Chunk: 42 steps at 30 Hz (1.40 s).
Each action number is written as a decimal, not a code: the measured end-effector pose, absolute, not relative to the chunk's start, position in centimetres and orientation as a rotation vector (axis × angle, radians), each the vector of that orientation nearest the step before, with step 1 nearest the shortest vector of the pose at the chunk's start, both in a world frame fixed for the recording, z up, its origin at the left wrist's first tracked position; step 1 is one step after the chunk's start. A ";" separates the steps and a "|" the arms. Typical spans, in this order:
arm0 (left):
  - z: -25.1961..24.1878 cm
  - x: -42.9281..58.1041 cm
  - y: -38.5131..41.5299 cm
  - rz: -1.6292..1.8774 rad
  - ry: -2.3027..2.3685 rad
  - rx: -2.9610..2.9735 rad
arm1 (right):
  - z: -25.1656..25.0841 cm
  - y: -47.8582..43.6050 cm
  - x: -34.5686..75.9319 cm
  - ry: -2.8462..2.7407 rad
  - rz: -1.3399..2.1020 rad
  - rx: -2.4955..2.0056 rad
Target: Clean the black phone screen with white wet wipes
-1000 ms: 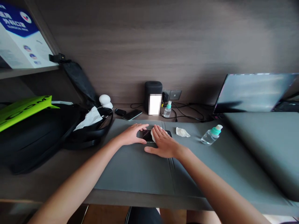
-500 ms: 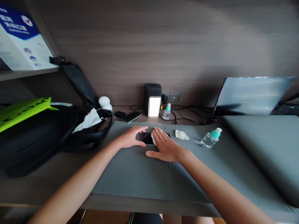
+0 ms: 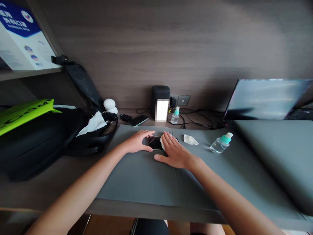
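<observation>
A black phone (image 3: 155, 143) lies screen up on the grey desk mat (image 3: 146, 176). My left hand (image 3: 137, 141) grips its left end, fingers curled over the far edge and thumb at the near edge. My right hand (image 3: 174, 151) lies flat over the phone's right half, fingers stretched out, pressing a small white wipe (image 3: 161, 142) onto the screen. Most of the wipe is hidden under the fingers.
A crumpled white wipe (image 3: 190, 139) and a clear bottle with a teal cap (image 3: 221, 142) lie on the mat to the right. Behind stand a black speaker (image 3: 160, 101), a small spray bottle (image 3: 175, 115), a second phone (image 3: 138, 120) and cables. Black bag (image 3: 49, 140) at left, laptop (image 3: 266, 98) at right.
My right hand with the wipe has slid a little to the right across the phone screen. The left hand stays on the phone's left end.
</observation>
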<state>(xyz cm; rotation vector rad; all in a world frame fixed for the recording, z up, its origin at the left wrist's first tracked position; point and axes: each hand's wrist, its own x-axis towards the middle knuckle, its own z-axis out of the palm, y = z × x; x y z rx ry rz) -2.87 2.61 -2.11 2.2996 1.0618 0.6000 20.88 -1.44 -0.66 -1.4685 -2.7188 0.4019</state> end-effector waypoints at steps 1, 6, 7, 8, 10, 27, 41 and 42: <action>-2.2 -2.9 2.7 0.606 1.050 2.298 | -0.6 -1.2 20.1 -2.706 0.403 -1.511; -2.3 -2.8 2.7 0.612 1.042 2.295 | -0.8 -1.9 16.2 -2.691 0.388 -1.431; -2.3 -2.8 2.6 0.612 1.041 2.297 | -0.9 -2.3 16.1 -2.707 0.382 -1.374; -2.2 -2.8 2.6 0.612 1.040 2.298 | -1.0 -2.7 16.4 -2.723 0.374 -1.324; -2.1 -2.8 2.4 0.613 1.048 2.298 | -1.1 -3.2 17.8 -2.748 0.360 -1.267; -2.2 -2.8 2.4 0.619 1.059 2.278 | -0.4 -3.0 20.1 -2.765 0.414 -1.384; -2.4 -2.8 2.5 0.634 1.051 2.299 | -1.0 -3.2 19.3 -2.772 0.389 -1.323; -2.3 -2.8 2.5 0.626 1.057 2.300 | -1.1 -3.1 20.2 -2.764 0.377 -1.349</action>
